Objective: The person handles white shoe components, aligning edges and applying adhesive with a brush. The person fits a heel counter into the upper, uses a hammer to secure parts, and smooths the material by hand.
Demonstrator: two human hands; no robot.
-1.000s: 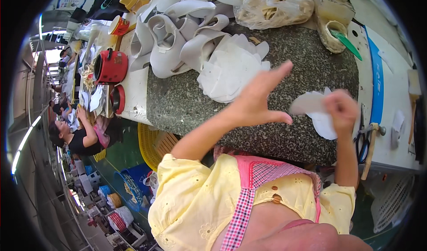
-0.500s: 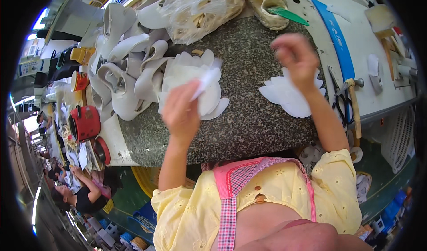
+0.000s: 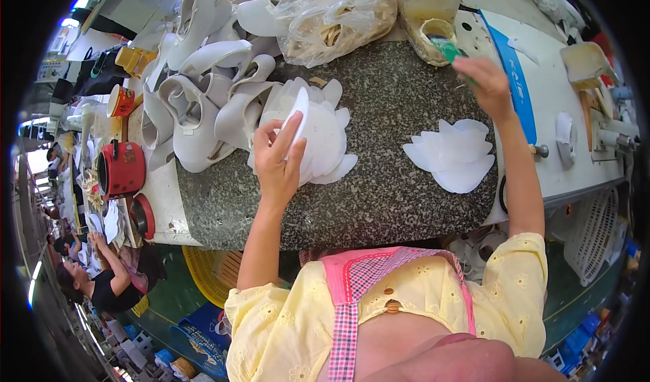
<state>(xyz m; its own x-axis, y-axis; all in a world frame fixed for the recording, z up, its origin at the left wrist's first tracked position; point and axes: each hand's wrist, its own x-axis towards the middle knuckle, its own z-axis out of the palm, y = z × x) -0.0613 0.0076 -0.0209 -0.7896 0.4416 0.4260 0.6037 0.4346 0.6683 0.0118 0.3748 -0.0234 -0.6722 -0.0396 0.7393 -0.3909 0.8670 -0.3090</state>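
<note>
A thin white leaf-shaped piece (image 3: 300, 111) stands up at the fingers of my left hand (image 3: 277, 165), which holds it above a fanned pile of similar white pieces (image 3: 321, 148). Farther right, my right hand (image 3: 489, 85) is closed round the green handle of a brush (image 3: 445, 48). The brush's far end goes into a crusted cream-coloured pot (image 3: 428, 52) at the back of the stone slab, so its tip is hidden. Below the right hand, a smaller spread of white pieces (image 3: 455, 157) lies on the slab.
The speckled stone slab (image 3: 379, 199) covers the table's middle. Grey-white moulded shoe-like shapes (image 3: 193, 128) crowd its left side, beside a red pot (image 3: 122, 169). A plastic bag (image 3: 335, 23) lies at the back. A blue strip (image 3: 516, 84) runs along the right. One person (image 3: 108, 274) sits far left.
My right hand has moved up and away from the right-hand pieces and taken hold of the green brush. My left hand has risen slightly, its white piece now upright.
</note>
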